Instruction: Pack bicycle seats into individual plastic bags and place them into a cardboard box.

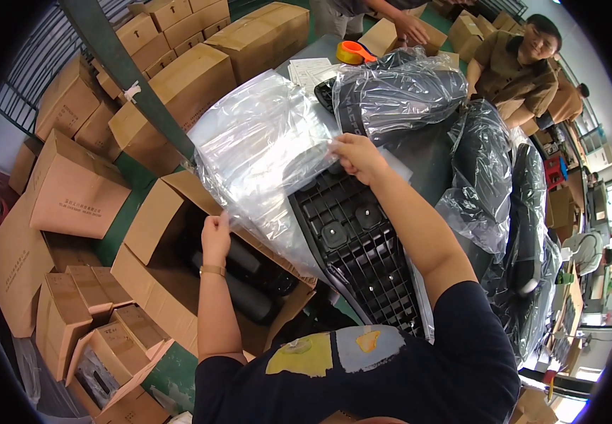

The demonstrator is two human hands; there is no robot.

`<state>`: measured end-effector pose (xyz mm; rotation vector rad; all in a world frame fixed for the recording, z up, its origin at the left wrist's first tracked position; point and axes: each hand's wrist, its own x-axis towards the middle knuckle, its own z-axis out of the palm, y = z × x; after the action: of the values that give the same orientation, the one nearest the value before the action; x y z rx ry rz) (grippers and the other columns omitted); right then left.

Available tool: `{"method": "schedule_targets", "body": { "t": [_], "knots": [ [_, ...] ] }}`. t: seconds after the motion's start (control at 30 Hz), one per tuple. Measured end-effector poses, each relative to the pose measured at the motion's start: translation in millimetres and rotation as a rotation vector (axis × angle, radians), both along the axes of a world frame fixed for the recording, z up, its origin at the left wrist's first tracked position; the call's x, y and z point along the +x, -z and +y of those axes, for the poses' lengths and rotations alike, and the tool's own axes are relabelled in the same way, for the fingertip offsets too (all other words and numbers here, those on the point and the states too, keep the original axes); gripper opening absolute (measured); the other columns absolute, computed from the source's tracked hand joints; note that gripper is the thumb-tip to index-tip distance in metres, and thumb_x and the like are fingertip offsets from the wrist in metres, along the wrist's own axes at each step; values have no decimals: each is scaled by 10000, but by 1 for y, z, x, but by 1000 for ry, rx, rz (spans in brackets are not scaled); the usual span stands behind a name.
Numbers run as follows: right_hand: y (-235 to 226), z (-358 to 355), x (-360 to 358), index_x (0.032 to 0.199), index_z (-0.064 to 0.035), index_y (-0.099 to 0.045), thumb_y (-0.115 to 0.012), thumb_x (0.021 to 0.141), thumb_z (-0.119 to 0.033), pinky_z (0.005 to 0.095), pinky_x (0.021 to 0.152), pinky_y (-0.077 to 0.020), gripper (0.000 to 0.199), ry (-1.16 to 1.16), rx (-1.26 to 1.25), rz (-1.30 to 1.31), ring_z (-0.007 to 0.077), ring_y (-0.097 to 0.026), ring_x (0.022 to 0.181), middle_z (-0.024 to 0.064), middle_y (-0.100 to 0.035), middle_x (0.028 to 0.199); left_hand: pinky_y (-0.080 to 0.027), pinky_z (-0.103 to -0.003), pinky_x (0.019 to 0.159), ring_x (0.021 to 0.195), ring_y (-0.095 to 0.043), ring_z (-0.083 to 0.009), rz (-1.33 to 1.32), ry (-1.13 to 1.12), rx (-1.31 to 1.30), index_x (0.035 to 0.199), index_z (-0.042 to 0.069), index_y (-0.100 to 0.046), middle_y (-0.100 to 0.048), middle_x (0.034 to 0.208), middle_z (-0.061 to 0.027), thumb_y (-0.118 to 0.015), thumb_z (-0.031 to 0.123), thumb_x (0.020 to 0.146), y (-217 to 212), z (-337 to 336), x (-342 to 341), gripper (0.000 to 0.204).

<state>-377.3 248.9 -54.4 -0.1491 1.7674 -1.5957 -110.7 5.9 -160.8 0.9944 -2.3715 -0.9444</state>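
Note:
A large clear plastic bag [267, 131] stretches over the table's left end, shiny and wrinkled. My left hand [215, 237] pinches its near left edge, above an open cardboard box [152, 286]. With closed fingers my right hand [360, 157] grips the bag's right edge. Just below that hand lies a black ribbed plastic part [362, 244], its grid of ribs facing up, partly beside the bag. Inside the open box are dark, rounded objects [249, 297] whose kind I cannot make out.
Black parts wrapped in clear plastic [401, 92] lie across the table, more [479, 169] along its right side. An orange tape dispenser [355, 52] sits near papers [311, 71]. Cardboard boxes [72, 187] crowd the left, beside a metal post [125, 74]. A person [518, 67] is at the far right.

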Motion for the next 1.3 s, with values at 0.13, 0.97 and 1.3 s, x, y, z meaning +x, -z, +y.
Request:
{"method": "schedule_targets", "body": {
  "t": [0.13, 0.97, 1.3],
  "knots": [
    [-65, -45, -6, 1000, 2, -547, -581, 849, -67, 155, 468, -425, 169, 46, -506, -214, 72, -538, 596, 53, -593, 792, -440, -177, 457, 549, -518, -90, 918, 131, 1927, 911, 69, -552, -598, 769, -20, -555, 175, 893, -36, -38, -44, 108],
    [58, 18, -32, 952, -47, -634, -465, 880, -279, 448, 810, -471, 296, -430, 789, 1143, 346, -594, 957, 187, -633, 958, -398, -402, 910, 1064, -518, -437, -45, 415, 489, 1199, -116, -377, -539, 1114, -316, -500, 302, 856, -19, 118, -117, 554],
    [82, 116, 0, 1107, -72, -580, -408, 936, -308, 397, 825, -446, 339, -304, 487, 687, 348, -590, 939, 194, -631, 983, -400, -441, 895, 1044, -504, -469, 43, 367, 393, 1236, -72, -362, -526, 1129, -320, -446, 232, 845, 14, 112, -98, 503]
  ]
}}
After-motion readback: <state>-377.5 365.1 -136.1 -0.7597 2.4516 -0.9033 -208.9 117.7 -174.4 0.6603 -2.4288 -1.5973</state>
